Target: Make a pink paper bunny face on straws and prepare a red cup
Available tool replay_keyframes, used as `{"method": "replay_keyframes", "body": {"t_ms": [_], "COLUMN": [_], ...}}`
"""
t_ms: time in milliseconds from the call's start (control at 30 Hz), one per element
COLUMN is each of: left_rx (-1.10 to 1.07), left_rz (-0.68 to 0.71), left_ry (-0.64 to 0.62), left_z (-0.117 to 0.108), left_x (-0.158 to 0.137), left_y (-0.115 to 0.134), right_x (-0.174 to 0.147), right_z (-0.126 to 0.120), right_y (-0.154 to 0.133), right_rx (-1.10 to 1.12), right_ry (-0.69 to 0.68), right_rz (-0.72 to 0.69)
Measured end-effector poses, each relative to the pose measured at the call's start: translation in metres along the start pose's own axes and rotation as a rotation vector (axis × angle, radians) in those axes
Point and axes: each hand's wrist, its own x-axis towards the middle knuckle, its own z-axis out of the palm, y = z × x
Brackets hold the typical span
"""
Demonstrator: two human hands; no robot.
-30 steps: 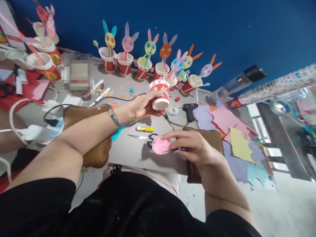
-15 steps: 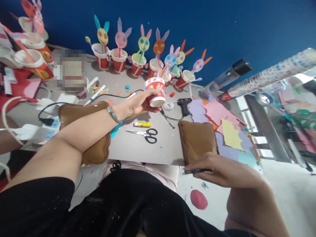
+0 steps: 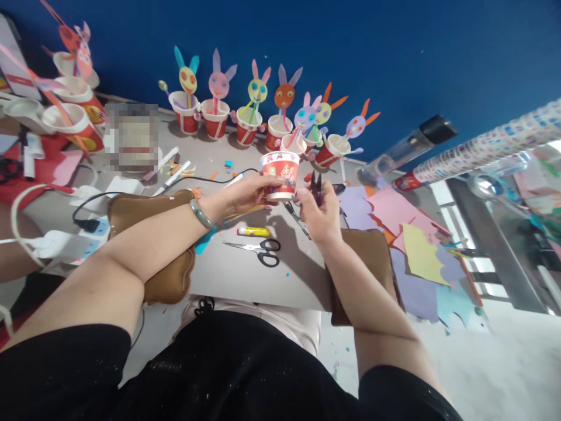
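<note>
Red printed paper cup (image 3: 283, 168) and dark two-pronged tool (image 3: 314, 186), held above the desk (image 3: 236, 275).
The cup, white-rimmed, stands mouth up; the tool, just right of it, points its prongs toward the far side, its lower part hidden.

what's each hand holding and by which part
Left hand: cup, by its lower side. Right hand: dark tool, below its prongs.

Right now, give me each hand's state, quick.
Left hand: closed, holding a red paper cup.
Right hand: closed, holding a small dark tool, exact kind unclear.
</note>
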Motion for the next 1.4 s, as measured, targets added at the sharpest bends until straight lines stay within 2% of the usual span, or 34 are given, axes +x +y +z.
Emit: {"method": "replay_keyframes", "body": {"t_ms": [100,333,600,1100,1400], "left_rx": [0.006,0.083,0.132,0.111,0.114], "left_rz": [0.017,0.001,0.102,0.136,0.136], "left_ry": [-0.005,0.067,0.045,-0.011,0.014], "left_z": [-0.001,-0.001,-0.005,-0.006,-0.007], "left_x": [0.001,0.005,0.003,0.0,0.001], "left_y": [-0.002,-0.011,-0.014,-0.012,-0.012], "right_x": [0.001,-0.005,-0.008,-0.005,-0.005], "right_z": [0.016,0.021,0.02,0.021,0.02], "right_y": [0.013,0.03,0.035,0.034,0.025], "right_rx": [0.009,0.289,0.282,0.254,0.294], "right_ry": [0.107,0.008,-0.108,-0.051,-0.02], "right_rz": [0.048,0.224,0.168,0.184,0.293]}}
